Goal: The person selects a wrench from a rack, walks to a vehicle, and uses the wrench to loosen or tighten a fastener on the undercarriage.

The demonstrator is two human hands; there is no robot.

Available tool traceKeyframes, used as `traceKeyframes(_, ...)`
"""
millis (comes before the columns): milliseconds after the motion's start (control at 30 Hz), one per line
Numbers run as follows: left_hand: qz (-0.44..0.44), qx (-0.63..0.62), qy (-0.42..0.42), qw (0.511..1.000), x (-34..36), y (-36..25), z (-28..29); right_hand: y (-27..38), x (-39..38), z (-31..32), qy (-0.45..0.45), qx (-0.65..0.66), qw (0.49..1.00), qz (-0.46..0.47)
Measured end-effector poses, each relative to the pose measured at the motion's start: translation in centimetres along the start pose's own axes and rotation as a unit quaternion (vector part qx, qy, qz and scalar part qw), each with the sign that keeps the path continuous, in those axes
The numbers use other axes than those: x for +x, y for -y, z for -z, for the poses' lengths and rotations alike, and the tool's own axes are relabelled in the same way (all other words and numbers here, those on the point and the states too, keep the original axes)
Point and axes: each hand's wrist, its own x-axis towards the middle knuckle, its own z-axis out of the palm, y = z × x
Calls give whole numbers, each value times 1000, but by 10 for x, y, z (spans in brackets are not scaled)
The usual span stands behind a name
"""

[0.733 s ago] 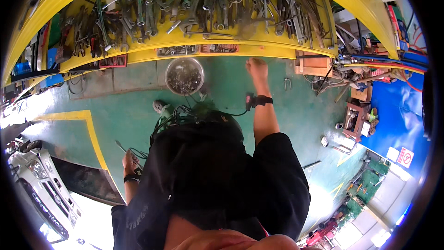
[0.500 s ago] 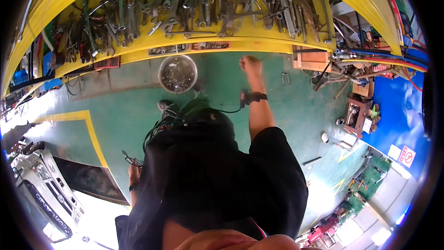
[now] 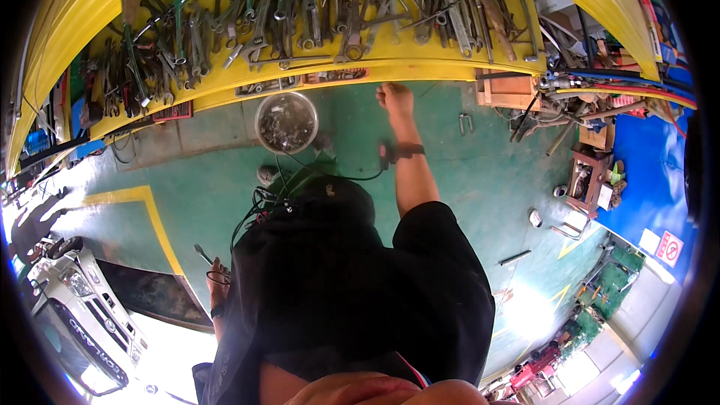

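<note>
My right hand (image 3: 395,97) is closed in a fist just below the front edge of the yellow tool shelf (image 3: 442,61). Whatever its fingers hold, if anything, is hidden. Low on the left, beside my body, my left hand (image 3: 217,276) is closed around a wrench (image 3: 202,253), whose grey metal end sticks out past the fingers. Dark cable loops lie around that hand. Many wrenches lie side by side on the shelf above, among them an adjustable wrench (image 3: 256,46) and several open-end wrenches.
A round metal basin (image 3: 287,123) with small parts stands on the green floor near my feet. A wooden box (image 3: 508,91) and a pile of pipes (image 3: 600,109) lie to the right. A white vehicle (image 3: 90,307) stands at the left; a person (image 3: 34,225) is beyond it.
My right hand has shifted a little left and up toward the shelf edge, still closed. More of my left hand and its wrench shows. The whole view has turned slightly.
</note>
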Motion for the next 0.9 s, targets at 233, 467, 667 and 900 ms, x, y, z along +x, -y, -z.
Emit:
traceKeyframes(233, 87, -76, -7, 993, -33, -28, -42, 16, 6, 26, 8, 10, 1000, -3)
traceKeyframes(467, 124, -106, 0, 987, -42, -13, -36, 7, 9, 10, 32, -53, 998, 21)
traceKeyframes(667, 109, -114, -29, 987, -68, -13, -44, 23, 5, -29, 94, -60, 991, 77)
traceKeyframes(900, 105, -191, -10, 976, -51, 64, -10, 35, 0, -82, 125, -131, 979, 99)
